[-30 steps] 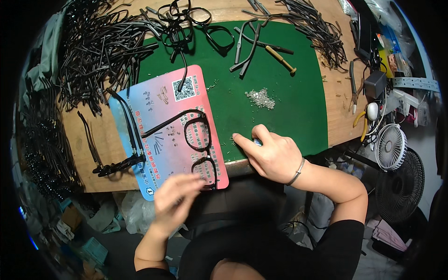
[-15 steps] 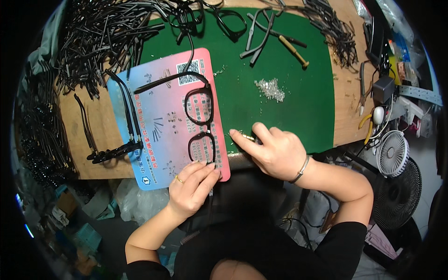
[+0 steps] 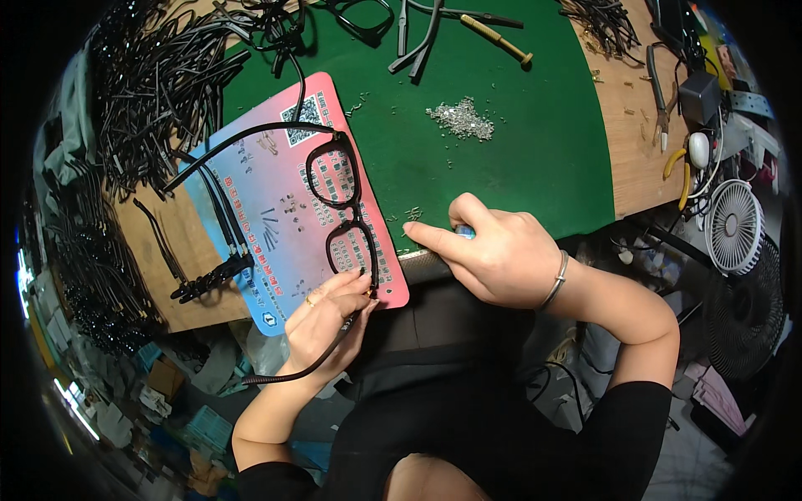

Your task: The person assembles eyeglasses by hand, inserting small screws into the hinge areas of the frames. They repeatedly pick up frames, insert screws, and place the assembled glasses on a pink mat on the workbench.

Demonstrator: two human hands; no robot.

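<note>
My left hand (image 3: 327, 321) is closed on the near end of black-rimmed glasses (image 3: 357, 210), by the hinge. Their far temple stretches left across a blue-and-pink printed mat (image 3: 266, 171); the near temple crosses my left palm and wrist. At the near edge of the green mat (image 3: 535, 159), the index finger of my right hand (image 3: 511, 260) points down beside a few loose tiny metal pieces (image 3: 413, 214). The other right fingers curl around a slim tool with a blue end (image 3: 465, 230), mostly hidden. A pile of small silvery pieces (image 3: 464, 119) lies farther off.
Heaps of dark temples (image 3: 142, 108) cover the far left. More glasses (image 3: 213, 280) lie at the printed mat's left edge. A brass-coloured tool (image 3: 499, 39) and loose temples (image 3: 418, 42) lie at the back. Pliers (image 3: 658, 100) and a white fan (image 3: 735, 225) are at the right.
The whole view has shifted. My left hand has turned, and the near temple now swings out leftward over my wrist. My right index finger stays by the loose small pieces.
</note>
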